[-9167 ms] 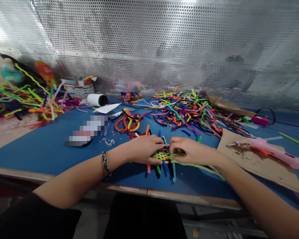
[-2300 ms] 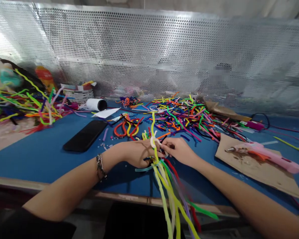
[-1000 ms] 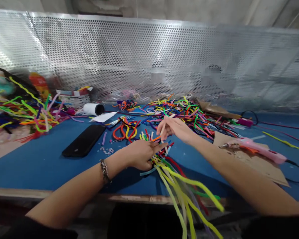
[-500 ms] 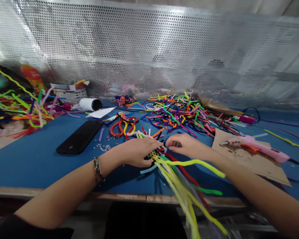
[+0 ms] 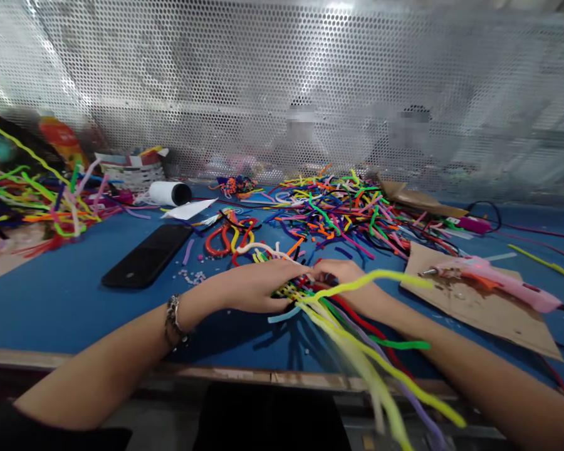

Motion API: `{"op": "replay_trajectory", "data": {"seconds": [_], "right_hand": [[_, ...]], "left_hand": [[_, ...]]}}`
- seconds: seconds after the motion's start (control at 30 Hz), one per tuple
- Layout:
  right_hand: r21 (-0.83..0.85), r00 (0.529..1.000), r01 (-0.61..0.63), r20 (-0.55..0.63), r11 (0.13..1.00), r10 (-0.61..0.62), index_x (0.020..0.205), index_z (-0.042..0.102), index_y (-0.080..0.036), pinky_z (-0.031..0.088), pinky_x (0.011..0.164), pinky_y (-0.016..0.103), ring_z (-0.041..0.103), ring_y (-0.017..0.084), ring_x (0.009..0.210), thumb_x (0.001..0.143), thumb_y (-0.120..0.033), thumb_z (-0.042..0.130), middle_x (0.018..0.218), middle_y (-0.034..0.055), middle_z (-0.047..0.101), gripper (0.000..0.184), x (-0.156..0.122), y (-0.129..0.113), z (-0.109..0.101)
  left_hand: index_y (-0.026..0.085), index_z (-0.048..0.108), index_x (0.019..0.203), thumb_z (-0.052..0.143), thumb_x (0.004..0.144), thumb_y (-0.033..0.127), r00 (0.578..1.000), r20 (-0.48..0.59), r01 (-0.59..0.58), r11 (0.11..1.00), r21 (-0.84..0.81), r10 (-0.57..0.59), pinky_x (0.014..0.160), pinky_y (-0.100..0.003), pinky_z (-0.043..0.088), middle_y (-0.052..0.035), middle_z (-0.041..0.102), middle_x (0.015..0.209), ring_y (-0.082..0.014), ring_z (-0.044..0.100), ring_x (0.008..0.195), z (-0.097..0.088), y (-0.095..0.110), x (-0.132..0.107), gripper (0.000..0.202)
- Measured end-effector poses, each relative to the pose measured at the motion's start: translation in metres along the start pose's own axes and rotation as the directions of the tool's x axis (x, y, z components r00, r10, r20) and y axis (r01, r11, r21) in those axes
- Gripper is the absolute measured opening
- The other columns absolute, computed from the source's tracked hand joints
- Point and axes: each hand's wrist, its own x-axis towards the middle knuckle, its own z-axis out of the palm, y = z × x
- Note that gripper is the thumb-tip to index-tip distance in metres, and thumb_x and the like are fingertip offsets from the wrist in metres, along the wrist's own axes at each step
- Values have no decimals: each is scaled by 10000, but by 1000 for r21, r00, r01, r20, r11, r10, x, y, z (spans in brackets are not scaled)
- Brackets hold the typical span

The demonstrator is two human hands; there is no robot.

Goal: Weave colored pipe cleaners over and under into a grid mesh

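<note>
A woven bundle of pipe cleaners (image 5: 286, 292) is held just above the blue tabletop, its strands crossing in a tight weave. My left hand (image 5: 258, 285) lies over it from the left, fingers and thumb closed around it. From the right, my right hand (image 5: 341, 275) has curled fingers pinched at the bundle's upper edge, touching the left fingertips; the strand in the pinch is mostly hidden. Long loose ends, mainly a yellow pipe cleaner (image 5: 395, 366), a purple one (image 5: 418, 407) and a green one (image 5: 404, 344), fan toward me past the table edge.
Red-handled scissors (image 5: 219, 243), small beads (image 5: 193, 277) and a black phone (image 5: 145, 258) lie to the left. A pile of pipe cleaners (image 5: 338, 213) spreads behind my hands. On the right, a pink glue gun (image 5: 502, 283) rests on cardboard (image 5: 489, 322). A perforated metal panel (image 5: 216, 81) stands behind.
My right hand has moved left and down to meet the left fingertips at the woven bundle. The loose ends have swung to the right, and one yellow end has risen.
</note>
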Motion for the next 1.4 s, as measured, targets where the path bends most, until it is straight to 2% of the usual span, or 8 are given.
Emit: {"op": "replay_trajectory", "data": {"seconds": [0.23, 0.37, 0.57, 0.67, 0.83, 1.0, 1.2, 1.4], "right_hand": [[141, 997, -83, 5, 987, 83, 792, 586, -143, 452, 637, 241, 578, 131, 665, 745, -165, 427, 741, 37, 642, 167, 4, -3, -1], [205, 995, -100, 5, 974, 101, 797, 571, -141, 460, 628, 242, 578, 128, 654, 742, -199, 429, 737, 38, 639, 163, 4, -1, 1], [169, 982, -173, -43, 970, 183, 757, 599, -145, 461, 631, 245, 585, 138, 666, 714, -221, 464, 736, 39, 648, 161, 5, -1, 0], [167, 976, -213, -10, 963, 217, 740, 617, -148, 459, 624, 234, 589, 133, 654, 704, -188, 448, 720, 29, 654, 177, 5, -5, -4], [153, 973, -231, 31, 961, 229, 733, 613, -154, 448, 606, 227, 575, 125, 630, 697, -176, 459, 699, 15, 647, 160, 6, -6, -3], [181, 969, -249, 56, 952, 242, 731, 579, -151, 423, 556, 222, 542, 114, 577, 700, -228, 494, 655, 10, 612, 118, 6, -6, 1], [189, 973, -230, 43, 955, 226, 694, 528, -160, 380, 504, 211, 470, 96, 532, 709, -266, 503, 603, -15, 539, 109, 6, -8, 2], [184, 979, -204, 56, 962, 197, 707, 518, -155, 373, 518, 218, 453, 99, 546, 733, -256, 470, 615, -13, 518, 114, 7, -5, 2]], "left_hand": [[167, 443, 1170, 583, 757, 156, 998, -31, 61, 997, 44, -60, 941, -313, 362, -92, 489, 1232, -189, 446, 1135, 8, -1, 1, 437], [163, 448, 1179, 572, 776, 174, 999, -31, 42, 996, 78, -39, 971, -311, 336, -88, 483, 1246, -184, 434, 1153, 9, -3, 3, 422], [153, 428, 1206, 553, 802, 224, 999, -9, 54, 996, 76, -53, 982, -287, 321, -79, 498, 1243, -175, 441, 1153, 11, -7, 3, 429], [157, 419, 1218, 525, 821, 230, 998, -55, 34, 996, 87, -29, 983, -294, 318, -86, 499, 1237, -178, 439, 1149, 13, -9, 2, 417], [136, 451, 1190, 546, 810, 268, 999, -29, -10, 993, 117, 13, 936, -312, 359, -113, 528, 1173, -196, 484, 1082, 16, -13, 2, 413], [107, 460, 1184, 546, 817, 263, 997, -78, -4, 993, 114, 13, 990, -292, 303, -116, 513, 1198, -183, 432, 1142, 18, -16, 1, 408], [127, 503, 1126, 571, 798, 234, 996, 44, 69, 994, 83, -73, 968, -265, 328, -88, 525, 1191, -177, 454, 1125, 9, -9, 6, 351], [134, 505, 1130, 552, 809, 241, 996, 64, 60, 994, 94, -66, 982, -285, 313, -84, 522, 1203, -189, 441, 1139, 6, -6, 7, 342]]}}
